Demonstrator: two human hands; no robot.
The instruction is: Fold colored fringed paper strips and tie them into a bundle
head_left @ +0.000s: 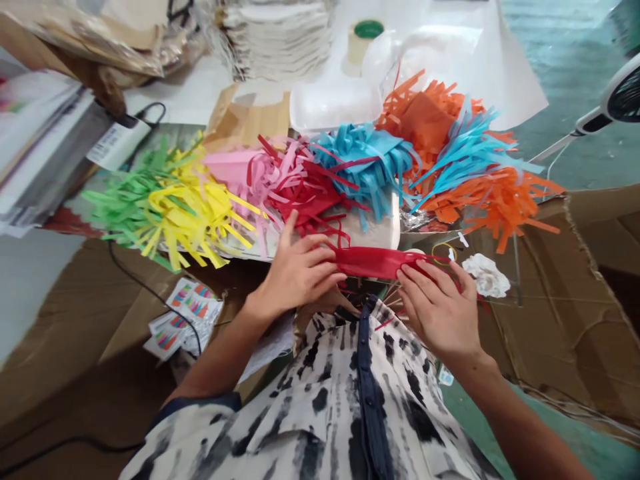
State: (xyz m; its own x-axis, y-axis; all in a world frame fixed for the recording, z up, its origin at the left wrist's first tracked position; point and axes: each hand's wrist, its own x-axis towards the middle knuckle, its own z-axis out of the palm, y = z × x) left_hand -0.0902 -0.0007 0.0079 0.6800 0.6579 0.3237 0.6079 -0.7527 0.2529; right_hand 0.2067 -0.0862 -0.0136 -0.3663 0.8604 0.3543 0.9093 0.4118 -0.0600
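Evidently, the left hand (pixel 307 267) and right hand (pixel 440 297) held a red strip (pixel 367 262) between them along the near edge of the desk (pixel 185 100), each grip closed over one end. Such thin, papery stuff seemed to want light, level tension and flat fingers, lest it crease or tear. Beyond it, fringed bundles ran from a green tassel (pixel 125 190) to an orange tassel (pixel 500 197). Toward the far edge sat a white foam tray (pixel 335 107); blur made its contents, if any, hard to judge. Near the far left corner, clear plastic (pixel 155 57) enclosed brown pieces.
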